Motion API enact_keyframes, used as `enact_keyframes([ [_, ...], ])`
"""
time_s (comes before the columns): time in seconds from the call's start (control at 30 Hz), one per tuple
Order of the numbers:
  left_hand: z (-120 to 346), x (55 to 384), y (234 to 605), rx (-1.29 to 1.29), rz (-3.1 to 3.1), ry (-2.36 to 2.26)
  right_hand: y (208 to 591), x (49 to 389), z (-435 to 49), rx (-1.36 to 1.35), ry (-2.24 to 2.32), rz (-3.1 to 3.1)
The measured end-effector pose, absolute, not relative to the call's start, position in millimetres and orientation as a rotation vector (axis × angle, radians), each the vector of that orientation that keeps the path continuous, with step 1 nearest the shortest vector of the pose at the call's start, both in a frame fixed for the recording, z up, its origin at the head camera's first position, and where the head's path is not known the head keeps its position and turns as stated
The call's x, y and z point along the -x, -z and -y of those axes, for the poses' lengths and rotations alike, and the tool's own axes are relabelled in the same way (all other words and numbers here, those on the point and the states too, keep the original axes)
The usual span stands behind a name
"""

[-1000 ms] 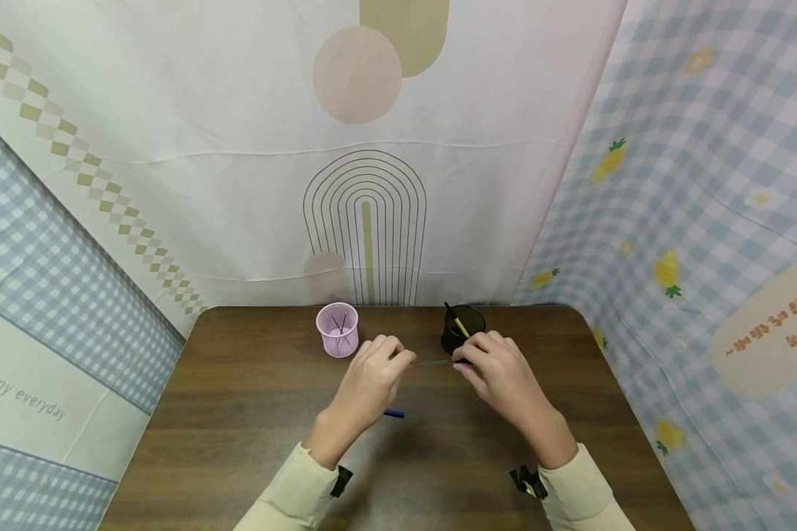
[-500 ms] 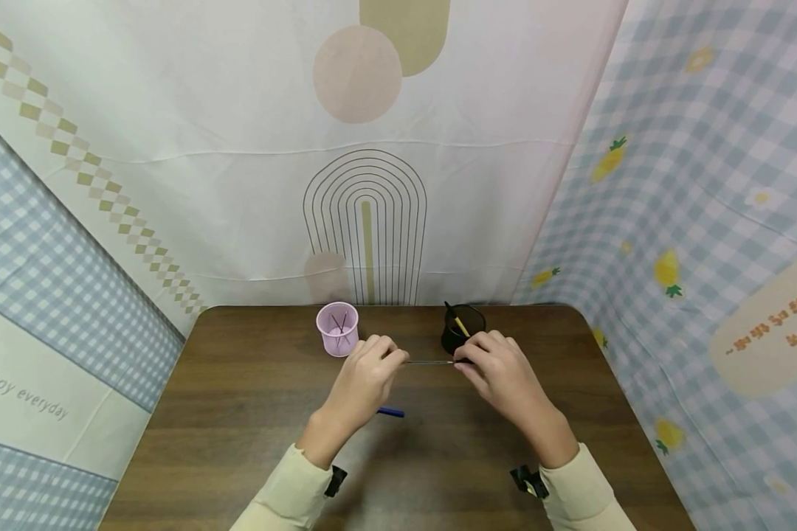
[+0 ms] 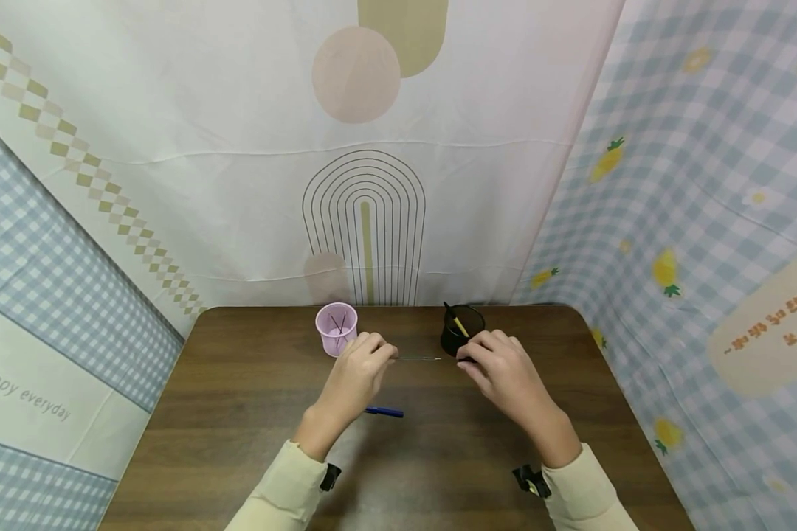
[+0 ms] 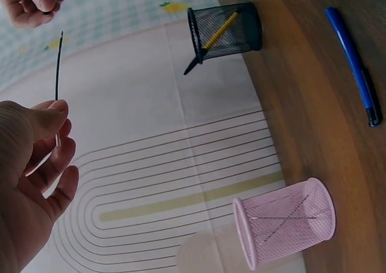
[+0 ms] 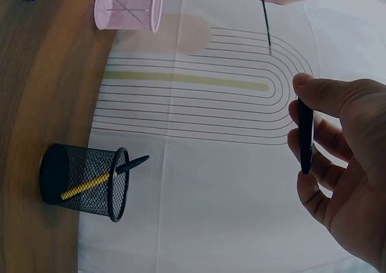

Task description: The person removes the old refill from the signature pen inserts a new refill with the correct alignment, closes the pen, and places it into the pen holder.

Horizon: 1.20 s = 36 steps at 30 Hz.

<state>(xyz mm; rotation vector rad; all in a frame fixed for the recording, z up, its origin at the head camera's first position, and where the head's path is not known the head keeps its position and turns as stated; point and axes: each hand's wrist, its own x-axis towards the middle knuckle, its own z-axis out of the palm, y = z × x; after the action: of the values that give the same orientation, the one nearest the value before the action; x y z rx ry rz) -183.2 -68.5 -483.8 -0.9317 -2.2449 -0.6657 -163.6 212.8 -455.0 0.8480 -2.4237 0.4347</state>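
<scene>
My left hand pinches a thin dark pen refill between thumb and fingers. The refill's far end points toward my right hand, with a small gap between. In the right wrist view, that hand grips a short black pen barrel with thumb and fingertips. Both hands are raised over the table. Behind the left one stands a pink mesh cup holding thin crossed sticks that look like refills. Just beyond the right hand is a black mesh cup with a yellow-and-black pen leaning in it.
A blue pen with a dark end lies on the brown wooden table, nearer me than the cups. A printed cloth hangs right behind the table's back edge, and checked cloths hang at both sides.
My left hand has drawn leftward with the refill, whose end has come out of the barrel in my right hand. More of the blue pen shows. The right hand has barely moved.
</scene>
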Motion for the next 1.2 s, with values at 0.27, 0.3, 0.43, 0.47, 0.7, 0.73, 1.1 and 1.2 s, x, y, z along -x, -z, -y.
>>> enact_keyframes([
  [0.27, 69.6, 189.3, 491.6, 0.908, 2.246, 0.656, 454.4, 163.4, -213.6, -0.846, -0.427, 2.425],
  [0.3, 69.6, 190.3, 492.9, 0.904, 2.245, 0.648, 454.3, 163.2, -213.6, -0.846, -0.426, 2.426],
  [0.43, 69.2, 194.7, 498.6, 0.888, 2.250, 0.620, 454.4, 162.7, -213.9, -0.845, -0.422, 2.430],
  [0.47, 68.9, 195.7, 499.9, 0.884, 2.251, 0.613, 454.5, 162.5, -214.0, -0.844, -0.423, 2.432],
  [0.7, 67.2, 199.6, 506.3, 0.865, 2.244, 0.613, 456.4, 163.4, -214.6, -0.843, -0.438, 2.445],
  [0.73, 67.3, 200.3, 507.8, 0.861, 2.244, 0.606, 456.6, 163.4, -214.7, -0.843, -0.441, 2.447],
  [1.1, 68.5, 206.8, 526.0, 0.809, 2.359, 0.498, 457.7, 164.0, -214.6, -0.842, -0.452, 2.444],
  [1.2, 67.6, 208.4, 531.7, 0.806, 2.372, 0.479, 457.6, 163.6, -214.8, -0.840, -0.448, 2.449],
])
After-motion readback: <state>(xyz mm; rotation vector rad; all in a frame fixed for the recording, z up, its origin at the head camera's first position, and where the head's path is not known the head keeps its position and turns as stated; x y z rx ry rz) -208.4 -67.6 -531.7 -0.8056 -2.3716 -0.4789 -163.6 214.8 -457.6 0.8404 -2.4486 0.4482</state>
